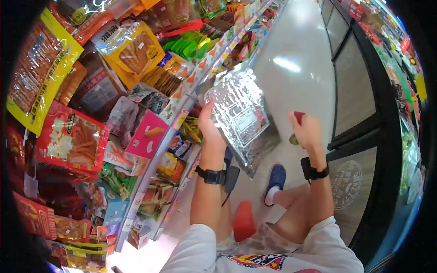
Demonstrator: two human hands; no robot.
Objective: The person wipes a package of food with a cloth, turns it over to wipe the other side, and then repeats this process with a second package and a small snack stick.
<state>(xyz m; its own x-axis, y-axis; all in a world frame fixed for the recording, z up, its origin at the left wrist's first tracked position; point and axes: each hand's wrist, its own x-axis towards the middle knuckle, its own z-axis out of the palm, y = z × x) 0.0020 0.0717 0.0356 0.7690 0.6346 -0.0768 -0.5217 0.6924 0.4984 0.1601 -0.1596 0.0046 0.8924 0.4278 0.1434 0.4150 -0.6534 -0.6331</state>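
Note:
My left hand (208,123) grips the left edge of a large shiny silver package (243,116), which hangs tilted in front of me and bears a printed label. To the right of the package, my right hand (307,132) is closed around a small object with a dark red end (298,117) and a greenish round end (293,139). What this object is, I cannot make out. Both wrists wear black straps. A gap separates my right hand from the package.
On the left, shelves (164,141) hold many snack packets, such as a red bag (73,136) and a yellow bag (132,52). A glossy floor aisle (300,45) runs ahead. Dark-framed panels (357,82) and more goods stand on the right.

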